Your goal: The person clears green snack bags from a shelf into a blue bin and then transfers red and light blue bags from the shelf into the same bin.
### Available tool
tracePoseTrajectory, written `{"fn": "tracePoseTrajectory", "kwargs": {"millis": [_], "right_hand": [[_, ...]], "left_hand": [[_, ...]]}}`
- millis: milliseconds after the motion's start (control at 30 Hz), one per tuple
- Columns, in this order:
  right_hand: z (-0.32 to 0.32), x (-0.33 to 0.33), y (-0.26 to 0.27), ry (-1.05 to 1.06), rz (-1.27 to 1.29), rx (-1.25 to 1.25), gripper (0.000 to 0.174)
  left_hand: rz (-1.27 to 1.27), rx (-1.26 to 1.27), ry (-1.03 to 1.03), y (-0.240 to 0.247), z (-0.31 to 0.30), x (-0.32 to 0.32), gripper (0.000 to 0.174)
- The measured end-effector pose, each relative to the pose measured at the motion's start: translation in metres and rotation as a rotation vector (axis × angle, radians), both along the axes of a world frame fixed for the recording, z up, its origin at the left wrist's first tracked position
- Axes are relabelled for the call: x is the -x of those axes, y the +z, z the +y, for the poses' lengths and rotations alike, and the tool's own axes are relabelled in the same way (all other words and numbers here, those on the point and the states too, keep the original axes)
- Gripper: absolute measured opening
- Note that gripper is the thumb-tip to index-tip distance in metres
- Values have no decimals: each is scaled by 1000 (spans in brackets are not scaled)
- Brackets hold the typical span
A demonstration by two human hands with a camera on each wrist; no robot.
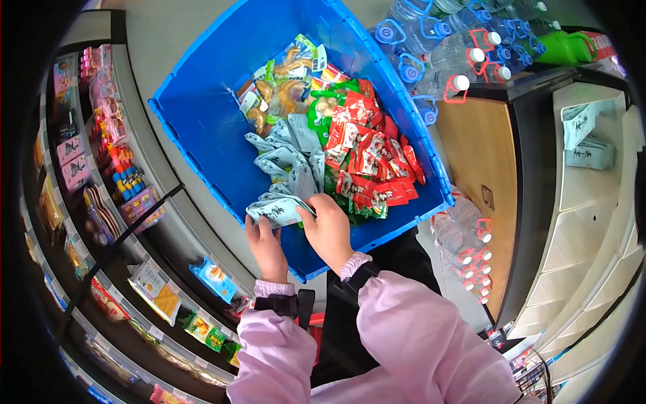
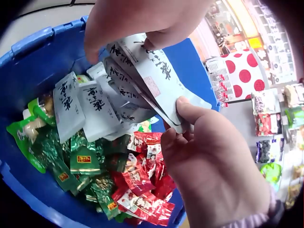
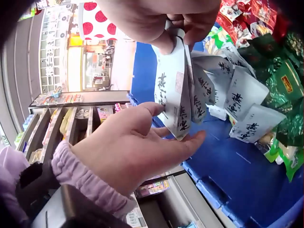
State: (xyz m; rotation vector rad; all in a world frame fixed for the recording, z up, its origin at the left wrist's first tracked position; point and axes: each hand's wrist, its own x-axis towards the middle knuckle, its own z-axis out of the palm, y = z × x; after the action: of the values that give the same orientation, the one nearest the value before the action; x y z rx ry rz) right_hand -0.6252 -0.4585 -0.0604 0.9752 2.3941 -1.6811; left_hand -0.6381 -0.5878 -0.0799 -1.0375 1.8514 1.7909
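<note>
- Two bare hands in pink sleeves work over the near edge of a big blue plastic crate (image 1: 195,114).
- The left hand (image 1: 267,250) holds a bunch of flat, pale blue-white pouches with black brush lettering (image 1: 277,210), thumb on the front, fingers beneath.
- The right hand (image 1: 330,227) pinches the same bunch between thumb and fingers at its other end.
- More loose pale pouches (image 1: 299,178) lie in the middle of the crate, just beyond the hands.
- Shiny red-and-white foil packets (image 1: 367,158) fill the crate's right side, with dark green foil packets (image 2: 88,156) beside them.
- Clear plastic packs of brown food (image 1: 289,94) lie toward the crate's far end.
- Clear plastic bottles with blue and white caps (image 1: 447,57) crowd right of the crate.
- Dark curved shelves of packaged snacks (image 1: 176,252) run along the crate's left.
</note>
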Motion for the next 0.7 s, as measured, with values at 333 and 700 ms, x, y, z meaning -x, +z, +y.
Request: {"fn": "tracePoseTrajectory", "kwargs": {"millis": [333,700], "right_hand": [[-10,25,-4,250,157,-116,8],[-24,34,-51,546,-37,-332,14]], "left_hand": [[109,222,-260,-10,-17,-9,66],[30,322,-376,-39,-8,13,75]]}}
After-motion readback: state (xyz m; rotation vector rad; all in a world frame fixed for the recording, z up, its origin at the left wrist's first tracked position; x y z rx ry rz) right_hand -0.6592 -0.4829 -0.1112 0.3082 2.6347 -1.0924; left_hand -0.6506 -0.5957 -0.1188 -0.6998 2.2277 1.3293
